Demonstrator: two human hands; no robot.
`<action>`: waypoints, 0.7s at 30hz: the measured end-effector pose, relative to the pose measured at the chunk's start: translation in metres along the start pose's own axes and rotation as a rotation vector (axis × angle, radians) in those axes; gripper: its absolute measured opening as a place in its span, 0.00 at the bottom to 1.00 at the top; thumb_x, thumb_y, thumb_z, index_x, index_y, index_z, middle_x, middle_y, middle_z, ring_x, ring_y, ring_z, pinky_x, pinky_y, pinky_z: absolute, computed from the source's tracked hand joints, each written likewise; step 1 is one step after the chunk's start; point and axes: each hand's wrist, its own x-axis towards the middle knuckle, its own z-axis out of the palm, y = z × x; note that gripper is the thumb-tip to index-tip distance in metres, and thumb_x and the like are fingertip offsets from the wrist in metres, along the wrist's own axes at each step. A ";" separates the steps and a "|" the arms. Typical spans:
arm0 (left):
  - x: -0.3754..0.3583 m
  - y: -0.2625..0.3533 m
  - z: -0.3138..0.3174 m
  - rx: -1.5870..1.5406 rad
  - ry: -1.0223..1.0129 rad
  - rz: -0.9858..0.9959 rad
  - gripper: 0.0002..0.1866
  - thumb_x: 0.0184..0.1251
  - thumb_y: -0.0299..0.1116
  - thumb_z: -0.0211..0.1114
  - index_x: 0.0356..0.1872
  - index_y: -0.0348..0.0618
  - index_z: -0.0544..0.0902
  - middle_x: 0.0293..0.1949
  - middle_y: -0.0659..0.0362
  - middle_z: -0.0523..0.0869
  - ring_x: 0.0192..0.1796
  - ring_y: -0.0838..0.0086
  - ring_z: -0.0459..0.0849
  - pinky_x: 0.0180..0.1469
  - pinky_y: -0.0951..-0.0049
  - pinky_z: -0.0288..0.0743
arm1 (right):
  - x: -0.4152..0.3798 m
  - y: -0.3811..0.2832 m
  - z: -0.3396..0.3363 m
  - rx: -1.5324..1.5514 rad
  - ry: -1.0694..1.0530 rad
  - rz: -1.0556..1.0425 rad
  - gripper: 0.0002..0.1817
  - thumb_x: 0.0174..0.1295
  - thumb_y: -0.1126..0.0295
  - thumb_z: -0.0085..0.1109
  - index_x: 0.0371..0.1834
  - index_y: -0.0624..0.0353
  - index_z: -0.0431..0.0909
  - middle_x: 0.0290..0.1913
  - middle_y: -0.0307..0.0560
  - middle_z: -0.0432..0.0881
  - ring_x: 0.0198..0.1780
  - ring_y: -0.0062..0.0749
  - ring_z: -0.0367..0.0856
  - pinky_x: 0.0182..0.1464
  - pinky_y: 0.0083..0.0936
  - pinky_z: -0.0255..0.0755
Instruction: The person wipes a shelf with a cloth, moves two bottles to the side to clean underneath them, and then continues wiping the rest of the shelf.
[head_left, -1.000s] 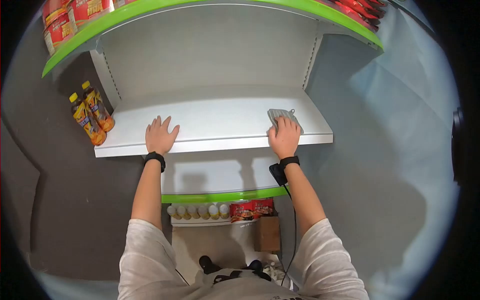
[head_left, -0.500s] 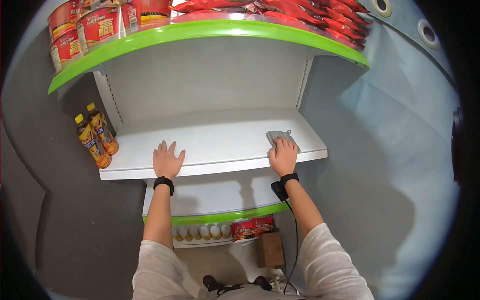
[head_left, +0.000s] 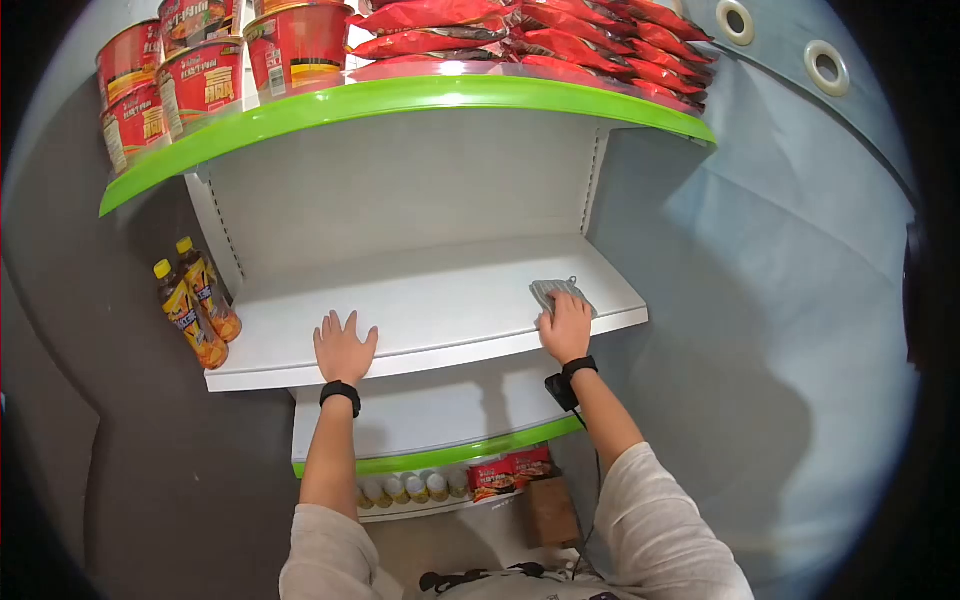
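Note:
My left hand (head_left: 343,348) lies flat with spread fingers on the front part of the white middle shelf (head_left: 440,300), holding nothing. Near the shelf's right end, my right hand (head_left: 567,328) is on a folded grey cloth (head_left: 556,291), its fingers curled over the front of it. The cloth lies on the shelf surface, partly hidden under the fingers. Both wrists wear black bands.
Red noodle tubs (head_left: 204,84) and red packets (head_left: 430,18) fill the green-edged upper shelf. Two yellow-capped bottles (head_left: 192,315) stand at the left end. Below are a lower shelf (head_left: 430,415), small jars (head_left: 416,488), red packs (head_left: 493,478) and a brown box (head_left: 552,512).
The camera view has shifted, so the shelves appear lower in the frame. Both hands remain on the shelf, the right still on the cloth.

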 end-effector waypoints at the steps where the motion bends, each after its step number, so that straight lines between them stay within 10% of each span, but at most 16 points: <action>1: 0.002 0.000 0.000 0.002 -0.001 0.008 0.30 0.62 0.55 0.52 0.62 0.50 0.72 0.65 0.44 0.66 0.68 0.56 0.61 0.69 0.56 0.50 | 0.001 0.000 0.000 -0.004 0.007 -0.003 0.17 0.50 0.66 0.51 0.42 0.59 0.76 0.45 0.48 0.79 0.50 0.42 0.73 0.56 0.39 0.61; 21: 0.000 0.000 0.001 -0.040 0.003 -0.003 0.31 0.59 0.54 0.53 0.60 0.47 0.74 0.65 0.43 0.66 0.69 0.58 0.61 0.70 0.56 0.47 | -0.022 -0.076 0.024 -0.012 -0.117 -0.067 0.22 0.56 0.56 0.55 0.49 0.60 0.73 0.52 0.51 0.75 0.57 0.43 0.69 0.64 0.43 0.53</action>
